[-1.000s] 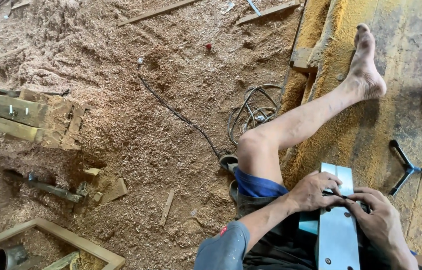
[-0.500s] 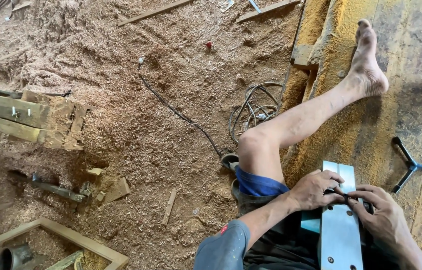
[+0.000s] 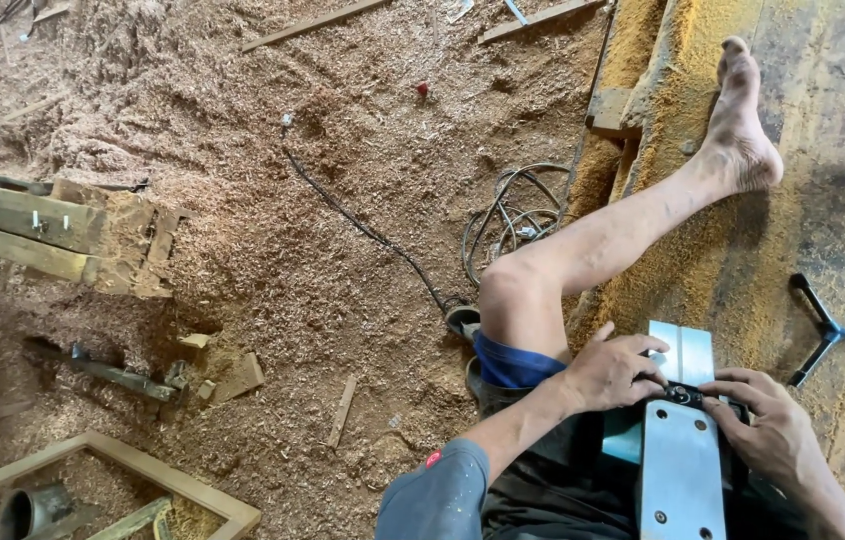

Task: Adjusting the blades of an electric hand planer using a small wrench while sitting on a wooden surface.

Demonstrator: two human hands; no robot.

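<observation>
I sit on a wooden platform with an upturned electric planer on my lap, its flat metal sole facing up. My left hand grips the planer's left side near the cutter gap. My right hand rests on the right side, its fingertips at the small dark part in the gap between the two sole plates. My bare left leg stretches out across the platform's edge.
Sawdust and shavings cover the floor. A black cable runs to a coiled cord. A three-armed black wrench lies on the platform at right. Wooden beams lie at left, a wooden frame at bottom left.
The view has shifted slightly. Both hands stay on the planer, with only small finger movement at the gap.
</observation>
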